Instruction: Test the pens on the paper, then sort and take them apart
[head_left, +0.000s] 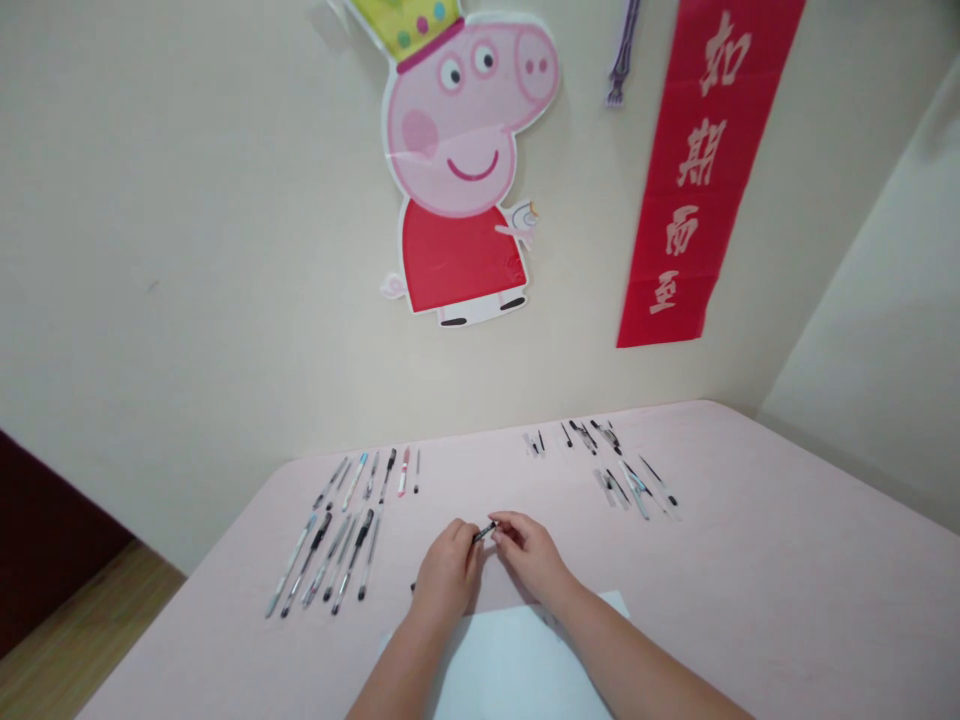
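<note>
Both of my hands meet over the middle of the pink table (pixel 787 600). My left hand (pixel 448 572) is closed around a dark pen (pixel 484 531), whose tip sticks out toward the right. My right hand (pixel 529 549) pinches that same pen at its end with thumb and fingers. A white sheet of paper (pixel 517 665) lies under my forearms at the near edge.
Several assembled pens (pixel 330 555) lie in rows at the left, with more pens (pixel 375 472) behind them. Several pen parts and caps (pixel 630 480) are spread at the back right. A cartoon pig cutout (pixel 465 160) and a red banner (pixel 697 170) hang on the wall.
</note>
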